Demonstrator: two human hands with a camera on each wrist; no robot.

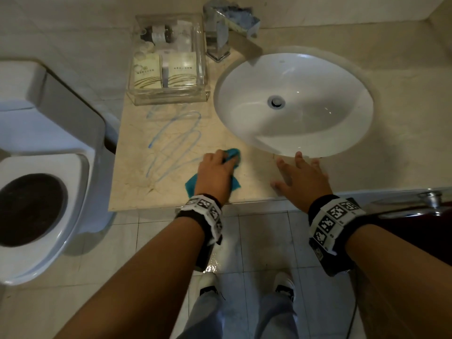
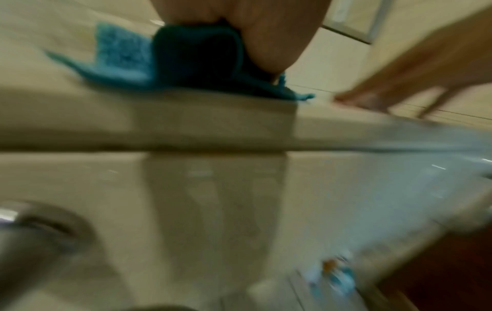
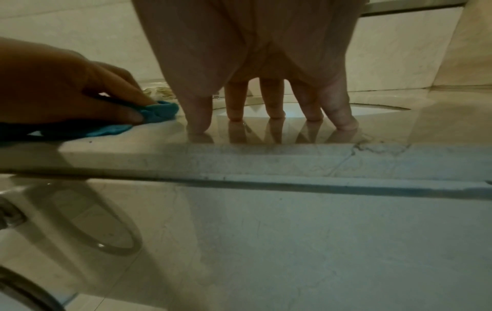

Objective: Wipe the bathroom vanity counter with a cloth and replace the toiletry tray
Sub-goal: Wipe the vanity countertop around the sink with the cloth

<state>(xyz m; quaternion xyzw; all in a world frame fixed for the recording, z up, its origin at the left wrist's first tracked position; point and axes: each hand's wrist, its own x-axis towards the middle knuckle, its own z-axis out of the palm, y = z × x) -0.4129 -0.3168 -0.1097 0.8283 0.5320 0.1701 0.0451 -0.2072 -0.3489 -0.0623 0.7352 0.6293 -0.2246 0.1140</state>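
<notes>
Right at the front edge of the marble tabletop, the left hand sits on the teal cloth, fingers curled round a bunched fold of it while the rest lies flat beneath the palm. Just left of the cloth, looping blue scribble marks run across the stone. Over to the right, the right hand is planted flat, fingers spread and straight, tips touching the tabletop just before the rim of the white oval sink. The clear toiletry tray stands at the back left of the tabletop, beyond the scribbles, holding small boxes and bottles, with the chrome faucet just beside it. A white toilet sits off to the left.
</notes>
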